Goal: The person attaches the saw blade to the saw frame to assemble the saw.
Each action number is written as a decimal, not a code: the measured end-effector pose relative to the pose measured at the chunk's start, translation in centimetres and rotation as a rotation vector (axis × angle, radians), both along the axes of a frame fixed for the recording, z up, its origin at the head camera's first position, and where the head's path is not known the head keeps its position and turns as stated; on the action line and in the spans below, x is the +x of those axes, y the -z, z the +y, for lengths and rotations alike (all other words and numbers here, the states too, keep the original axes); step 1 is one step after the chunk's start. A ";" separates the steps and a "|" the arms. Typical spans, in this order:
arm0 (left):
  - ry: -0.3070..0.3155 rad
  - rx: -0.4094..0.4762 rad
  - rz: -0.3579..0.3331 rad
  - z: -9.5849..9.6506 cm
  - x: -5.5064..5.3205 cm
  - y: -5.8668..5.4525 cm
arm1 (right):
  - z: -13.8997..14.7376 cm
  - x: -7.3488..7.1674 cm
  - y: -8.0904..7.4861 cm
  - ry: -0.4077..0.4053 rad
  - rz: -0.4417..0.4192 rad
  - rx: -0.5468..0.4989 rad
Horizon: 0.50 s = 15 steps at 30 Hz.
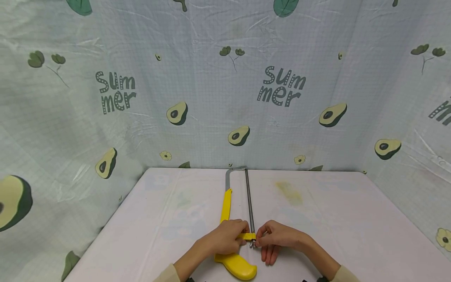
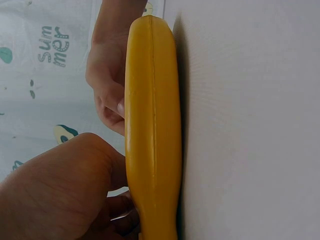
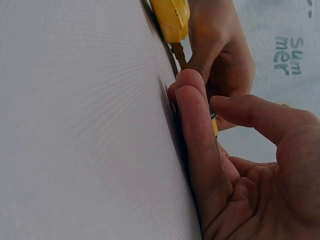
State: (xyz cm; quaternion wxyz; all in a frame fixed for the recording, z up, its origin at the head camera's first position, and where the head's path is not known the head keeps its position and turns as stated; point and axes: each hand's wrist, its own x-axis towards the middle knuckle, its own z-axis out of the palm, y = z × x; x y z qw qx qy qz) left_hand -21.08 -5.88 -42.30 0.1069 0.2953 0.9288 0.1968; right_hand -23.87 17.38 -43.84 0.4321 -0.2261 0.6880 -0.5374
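Note:
A hacksaw (image 1: 239, 267) with a yellow handle and grey front frame lies on the table, its handle toward me. Its long metal blade side (image 1: 249, 199) runs along the right. My left hand (image 1: 227, 236) grips the frame near the handle, fingers curled by the yellow crosspiece (image 1: 248, 236). At the near end of the blade side sits a small metal wing nut (image 1: 252, 244). The thumb and a finger of my right hand (image 1: 278, 236) pinch at this nut, while its other fingers rest low by the table. The left wrist view shows the yellow handle (image 2: 152, 110) large, partly covering the right hand.
The table (image 1: 338, 219) has a pale cover with a yellowish stain (image 1: 289, 192) toward the back right. A hanging sheet (image 1: 211, 86) printed with avocados and lettering rises behind the table and along its sides.

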 end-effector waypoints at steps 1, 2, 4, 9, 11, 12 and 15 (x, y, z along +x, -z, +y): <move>0.000 0.000 0.000 0.0 0.0 0.0 | 0.0 0.0 0.0 0.002 -0.002 0.001; 0.000 0.001 -0.001 0.0 0.0 0.0 | 0.0 0.0 0.0 0.003 -0.004 0.002; -0.001 0.002 -0.004 0.0 0.0 0.0 | 0.0 0.0 0.0 0.006 -0.006 0.001; -0.006 0.000 -0.012 0.0 0.0 0.0 | 0.0 0.0 0.0 0.007 -0.006 -0.006; -0.006 -0.001 -0.013 0.0 0.0 0.0 | 0.0 0.0 0.0 0.004 -0.007 -0.008; -0.006 -0.002 -0.012 0.0 0.0 -0.1 | 0.0 0.0 0.0 0.003 -0.008 -0.009; -0.006 -0.004 -0.013 0.0 0.0 -0.1 | 0.0 0.0 -0.1 0.001 -0.014 -0.011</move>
